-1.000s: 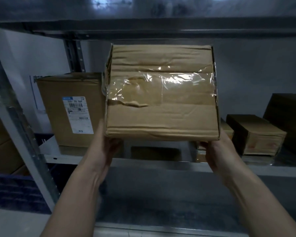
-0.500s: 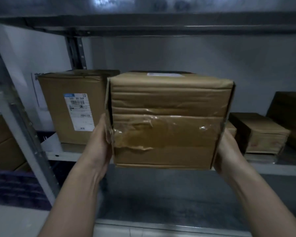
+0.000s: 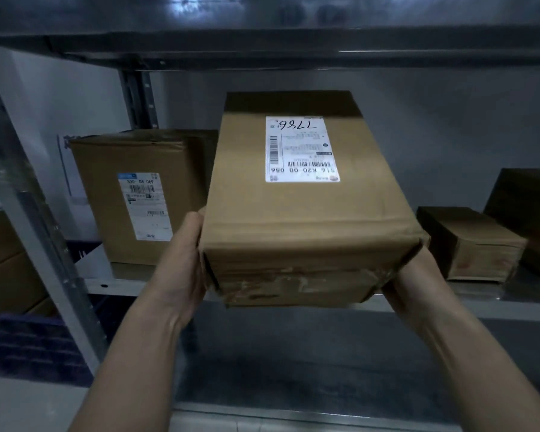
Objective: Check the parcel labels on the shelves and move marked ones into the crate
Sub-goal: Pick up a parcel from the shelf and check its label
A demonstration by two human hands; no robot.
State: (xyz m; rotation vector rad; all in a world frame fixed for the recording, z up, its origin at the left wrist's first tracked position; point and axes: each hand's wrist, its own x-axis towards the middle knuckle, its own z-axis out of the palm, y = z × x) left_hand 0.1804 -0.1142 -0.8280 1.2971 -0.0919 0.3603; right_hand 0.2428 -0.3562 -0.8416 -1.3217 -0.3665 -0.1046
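Brown cardboard fills the middle of the view: a parcel [image 3: 306,213] held in the air in front of the metal shelf [image 3: 480,299], its top face tipped toward the camera. On that face sits a white shipping label [image 3: 301,149], upside down from here, with barcodes, printed digits and a handwritten number along its far edge. Crumpled clear tape crosses the parcel's near face.

The left hand [image 3: 181,260] presses flat against the parcel's left side, the thumb lying up along the near left edge. The right hand [image 3: 409,282] cups the lower right corner from beneath and beside; its fingers are hidden behind the box. Between them the two hands clamp the parcel, which is clear of the shelf board.

Left of the parcel and farther back, a taller carton [image 3: 144,198] stands upright on the shelf, a white label [image 3: 144,205] on its front. Right of the parcel, a small flat box [image 3: 471,244] lies on the shelf, with a darker box [image 3: 524,213] just behind it. Low to the parcel's left, beyond the shelf upright [image 3: 53,260], a dark blue crate [image 3: 28,347] shows only in part.
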